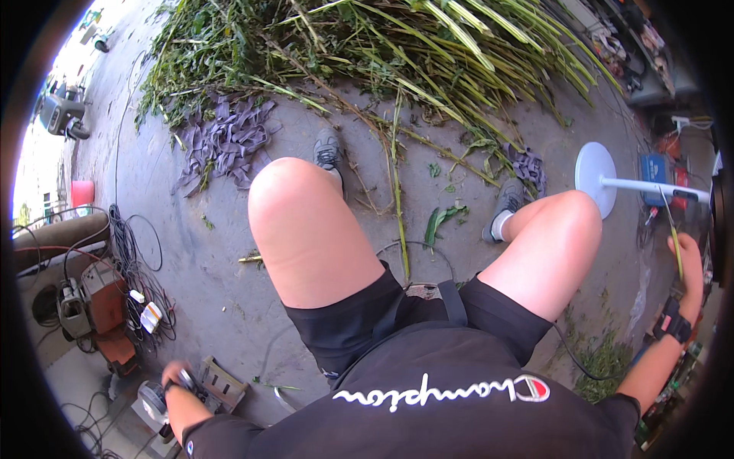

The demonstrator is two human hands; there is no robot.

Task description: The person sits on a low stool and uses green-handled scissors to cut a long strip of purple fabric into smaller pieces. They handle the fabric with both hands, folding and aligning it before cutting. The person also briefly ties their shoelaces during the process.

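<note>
Low on the left, my left hand (176,373) is at a grey, round-bodied metal machine (153,402). Its fingers are blurred, so whether they grip any part is unclear. Far out to the right, my right hand (687,256) is raised beside a white round-based stand (595,179). A thin yellow-green stick (677,252), tapering to a fine pale tip, is in its curled fingers; its exact kind is too small to make out. Ahead of my feet lies a big heap of cut green stalks (459,84) with leaves.
Purple-grey fabric strips (229,138) lie by my left shoe, and a smaller bunch (526,167) near the right one. Cables (126,260) tangle beside an orange-red machine (107,294) on the left. A blue box (652,174) stands behind the white stand. Leaf scraps (604,366) cover floor at lower right.
</note>
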